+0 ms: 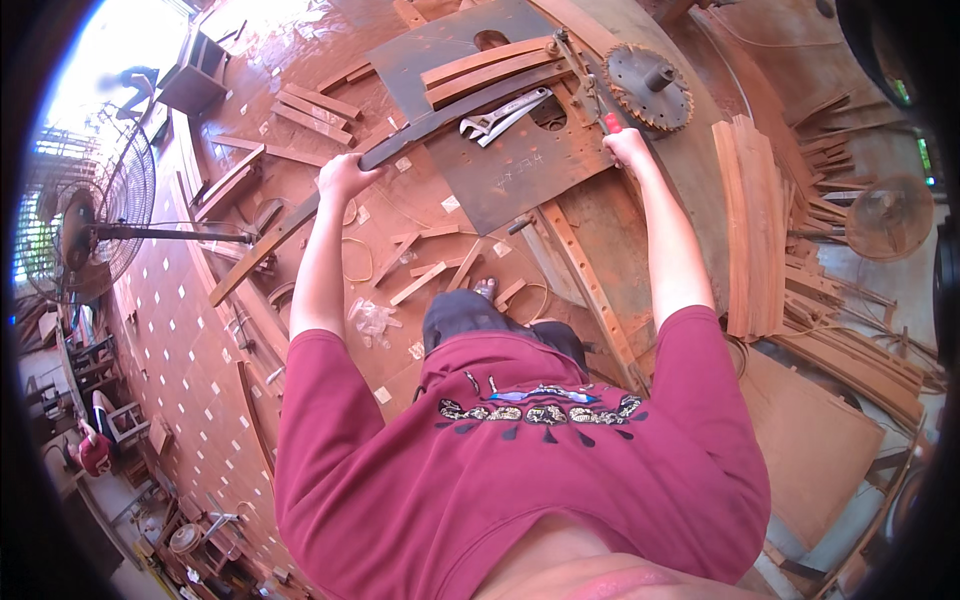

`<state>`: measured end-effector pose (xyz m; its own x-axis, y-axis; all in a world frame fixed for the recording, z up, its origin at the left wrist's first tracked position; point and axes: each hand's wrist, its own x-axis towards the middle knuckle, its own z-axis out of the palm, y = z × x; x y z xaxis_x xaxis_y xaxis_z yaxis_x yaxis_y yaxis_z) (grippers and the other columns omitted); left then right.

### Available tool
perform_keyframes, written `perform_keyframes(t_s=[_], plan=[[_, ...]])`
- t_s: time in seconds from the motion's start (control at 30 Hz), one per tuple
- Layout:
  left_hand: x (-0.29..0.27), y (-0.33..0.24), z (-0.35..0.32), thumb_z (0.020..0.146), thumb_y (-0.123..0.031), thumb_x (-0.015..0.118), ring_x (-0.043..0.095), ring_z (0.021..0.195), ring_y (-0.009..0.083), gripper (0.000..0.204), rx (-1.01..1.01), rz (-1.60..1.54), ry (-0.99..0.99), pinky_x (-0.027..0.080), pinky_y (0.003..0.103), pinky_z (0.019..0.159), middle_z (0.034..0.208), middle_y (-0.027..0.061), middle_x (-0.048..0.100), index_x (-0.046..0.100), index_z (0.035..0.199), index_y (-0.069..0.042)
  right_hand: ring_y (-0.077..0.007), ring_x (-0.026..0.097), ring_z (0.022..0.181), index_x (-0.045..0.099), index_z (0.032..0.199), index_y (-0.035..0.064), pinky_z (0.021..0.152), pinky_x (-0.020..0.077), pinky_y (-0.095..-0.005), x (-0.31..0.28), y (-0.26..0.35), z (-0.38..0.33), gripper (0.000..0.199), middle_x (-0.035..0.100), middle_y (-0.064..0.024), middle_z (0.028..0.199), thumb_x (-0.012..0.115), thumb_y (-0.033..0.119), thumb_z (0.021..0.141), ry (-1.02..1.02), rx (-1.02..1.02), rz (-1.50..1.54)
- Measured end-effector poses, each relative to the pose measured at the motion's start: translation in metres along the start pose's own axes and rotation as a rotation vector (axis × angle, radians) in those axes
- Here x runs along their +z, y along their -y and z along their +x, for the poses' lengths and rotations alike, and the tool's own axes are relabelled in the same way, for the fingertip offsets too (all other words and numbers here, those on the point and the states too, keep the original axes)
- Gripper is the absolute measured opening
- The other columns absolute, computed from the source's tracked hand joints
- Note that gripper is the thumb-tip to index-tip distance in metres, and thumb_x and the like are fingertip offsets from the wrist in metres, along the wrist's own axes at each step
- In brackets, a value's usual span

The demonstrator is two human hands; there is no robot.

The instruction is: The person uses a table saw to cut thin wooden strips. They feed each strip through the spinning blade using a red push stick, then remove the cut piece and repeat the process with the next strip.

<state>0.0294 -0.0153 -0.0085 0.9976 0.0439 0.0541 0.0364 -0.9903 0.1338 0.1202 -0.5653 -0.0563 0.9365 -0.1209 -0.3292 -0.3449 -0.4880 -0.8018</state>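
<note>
My left hand (pixel 348 178) is closed around the near-left end of a long dark bar (pixel 425 128) that lies across a steel machine table (pixel 500 185). My right hand (pixel 627 150) grips a red handle (pixel 611 122) at the table's right side, beside a metal clamp-like fitting (pixel 575 62). Between the hands, an adjustable wrench (pixel 487 121) and another spanner lie on the table against the bar. Curved wooden pieces (pixel 490 68) rest just beyond the bar. A large toothed circular saw blade (pixel 648 86) lies flat right of the fitting.
Wooden strips (pixel 310 115) are scattered over the tiled floor to the left, near a standing fan (pixel 85 205). Stacked curved boards (pixel 752 225) stand at the right, with a wooden panel (pixel 810 440) below them. A drilled rail (pixel 590 285) runs from the table toward me.
</note>
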Motion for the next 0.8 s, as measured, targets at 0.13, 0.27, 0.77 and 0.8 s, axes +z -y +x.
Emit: perform_keyframes(t_s=[0.13,0.27,0.77,0.8], plan=[[-0.005,-0.004,-0.008,0.074,-0.069,0.072,0.072,0.083,0.0326,0.063,-0.014,0.003,0.042,0.055,0.045,0.077,0.081,0.0157,0.074,0.077,0.087,-0.008,-0.0206,0.06,0.05,0.062,0.072,-0.0025,0.048,0.0481,-0.0366,-0.004,-0.006,0.0,0.018,0.063,-0.0107,0.062,0.064,0.016,0.075,0.019,-0.01,-0.028],[-0.011,-0.008,-0.013,0.074,-0.068,0.071,0.072,0.083,0.0321,0.062,0.004,0.004,0.06,0.055,0.044,0.077,0.082,0.0153,0.074,0.078,0.087,-0.008,-0.0179,0.057,0.048,0.061,0.072,0.0014,0.045,0.0456,-0.0345,-0.01,-0.01,-0.003,0.013,0.06,-0.0068,0.06,0.065,0.013,0.075,0.03,-0.021,0.036],[-0.027,-0.016,-0.029,0.075,-0.065,0.071,0.073,0.08,0.033,0.057,-0.037,-0.05,0.096,0.057,0.044,0.076,0.079,0.0161,0.074,0.079,0.086,-0.009,-0.0124,0.051,0.046,0.066,0.085,0.0037,0.043,0.0412,-0.0304,-0.022,0.007,-0.016,0.007,0.056,-0.0014,0.059,0.063,0.01,0.082,0.111,-0.022,0.06],[-0.025,-0.019,-0.03,0.075,-0.065,0.071,0.073,0.08,0.033,0.057,-0.045,-0.055,0.104,0.057,0.044,0.076,0.079,0.0163,0.074,0.079,0.086,-0.009,-0.0124,0.051,0.046,0.066,0.084,0.0039,0.043,0.041,-0.0303,-0.022,0.007,-0.015,0.007,0.056,-0.0013,0.059,0.063,0.01,0.082,0.11,-0.019,0.047]])
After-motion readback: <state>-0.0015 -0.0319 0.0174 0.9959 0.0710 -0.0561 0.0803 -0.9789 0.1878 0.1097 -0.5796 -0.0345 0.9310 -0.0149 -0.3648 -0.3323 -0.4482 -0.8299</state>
